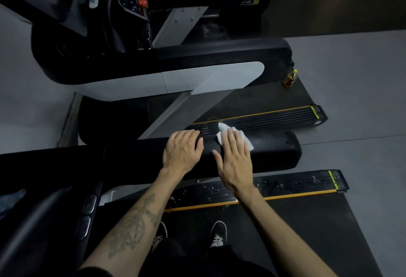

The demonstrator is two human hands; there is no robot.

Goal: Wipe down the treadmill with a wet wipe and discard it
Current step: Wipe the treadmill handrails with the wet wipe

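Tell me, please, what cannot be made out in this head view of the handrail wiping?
- White wet wipe: mostly covered by the flat right hand.
- Black padded handrail: its left stretch sinks into shadow.
- Left hand: palm contact hidden beneath it.
- Small yellow-capped bottle: label too small.

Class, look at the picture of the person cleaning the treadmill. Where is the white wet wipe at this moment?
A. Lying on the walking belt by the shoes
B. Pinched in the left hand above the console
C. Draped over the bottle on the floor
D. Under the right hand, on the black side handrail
D: the wet wipe lies under the flat fingers of the right hand on the black handrail, while the left hand rests bare beside it.
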